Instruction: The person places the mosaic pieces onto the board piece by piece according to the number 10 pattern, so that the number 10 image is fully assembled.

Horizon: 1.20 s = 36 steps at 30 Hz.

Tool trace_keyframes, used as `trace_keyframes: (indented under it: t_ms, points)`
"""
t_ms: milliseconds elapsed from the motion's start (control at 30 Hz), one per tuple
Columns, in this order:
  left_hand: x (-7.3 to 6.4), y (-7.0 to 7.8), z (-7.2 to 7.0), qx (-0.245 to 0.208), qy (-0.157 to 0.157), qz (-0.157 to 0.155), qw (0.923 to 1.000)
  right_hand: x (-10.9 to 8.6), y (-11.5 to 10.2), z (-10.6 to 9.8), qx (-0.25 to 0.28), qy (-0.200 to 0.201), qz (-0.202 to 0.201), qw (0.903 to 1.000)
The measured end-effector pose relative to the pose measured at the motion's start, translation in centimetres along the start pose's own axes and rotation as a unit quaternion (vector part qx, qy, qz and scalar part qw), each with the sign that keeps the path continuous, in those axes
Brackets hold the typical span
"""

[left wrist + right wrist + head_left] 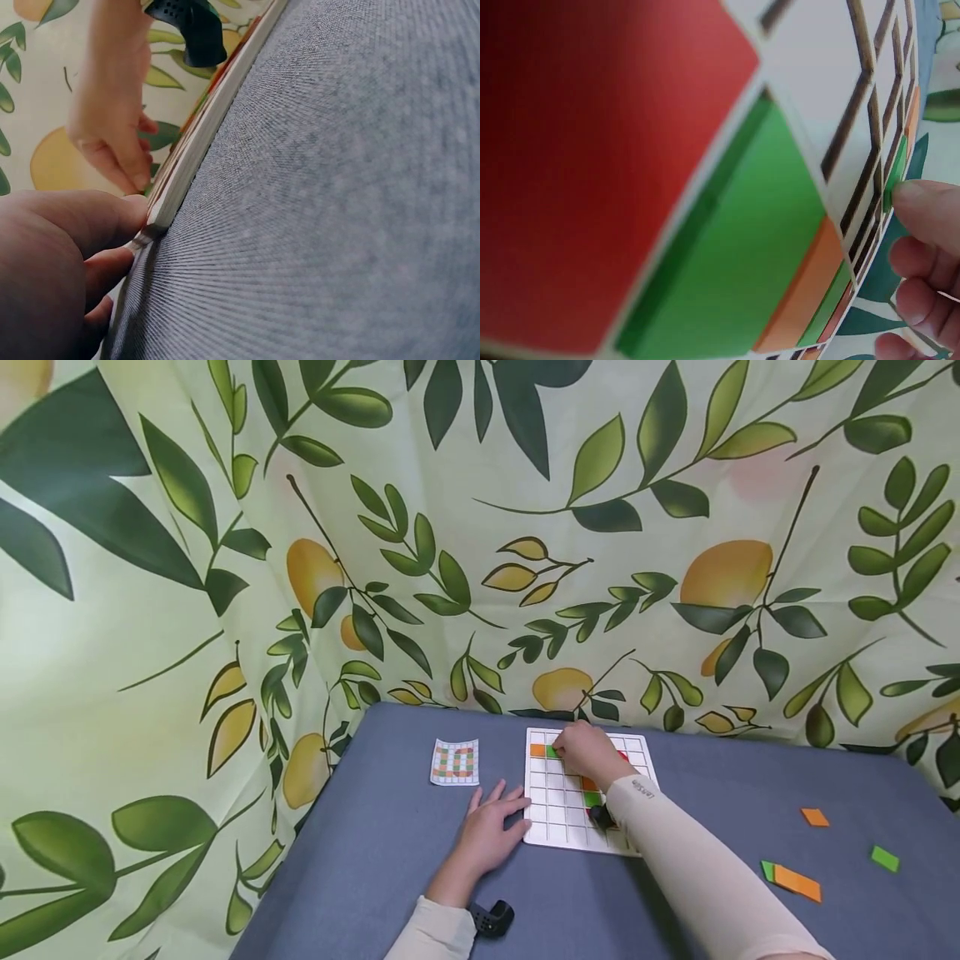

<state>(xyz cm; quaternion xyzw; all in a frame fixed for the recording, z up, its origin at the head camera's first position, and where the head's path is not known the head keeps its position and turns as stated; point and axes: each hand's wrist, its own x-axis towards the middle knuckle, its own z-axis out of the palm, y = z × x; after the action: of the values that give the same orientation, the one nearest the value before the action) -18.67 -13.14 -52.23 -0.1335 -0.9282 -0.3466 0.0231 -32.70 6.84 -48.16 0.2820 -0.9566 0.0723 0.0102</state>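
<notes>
1. Being pinched by the right hand (592,755), its fingers curled, a green tile (895,163) is held at the far-left part of the gridded board (547,827).
2. Just left of that pinch, an orange tile (537,750) is seated in the grid.
3. Nearer the person than the pinch, the board's left edge is touched by the left hand (486,833), its fingers spread and loose.
4. Left of the pinch, a colour-patterned card (454,762) is laid on the table (352,860).
5. Well to its right, loose tiles (797,883) are scattered.

The right sleeve (693,850) overhangs the board (556,833), leaving its lower left uncovered.
</notes>
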Motion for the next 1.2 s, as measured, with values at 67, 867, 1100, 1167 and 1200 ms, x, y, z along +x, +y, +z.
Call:
trace_keyframes:
  t_ms: [67,867,1100,1167,1200]
  points:
    - [0.0,0.1,0.2,-0.005,-0.005,-0.004,1.0000,-0.3,0.0,0.0,-0.008,0.006,-0.005,0.9999]
    - [0.1,0.0,0.1,0.008,0.004,0.001,1.0000,-18.4,14.0,-5.0,0.118,0.008,0.145,0.9824]
    - [0.0,0.4,0.1,0.001,0.005,-0.008,1.0000,-22.5,14.0,-4.5,0.159,-0.052,0.156,0.9734]
    - [-0.1,0.5,0.1,0.005,0.004,-0.005,1.0000,-22.8,13.0,-4.2,0.165,-0.068,0.149,0.9727]
    - [-0.1,0.6,0.1,0.006,0.002,-0.005,1.0000,-22.9,12.5,-4.0,0.164,-0.072,0.148,0.9726]
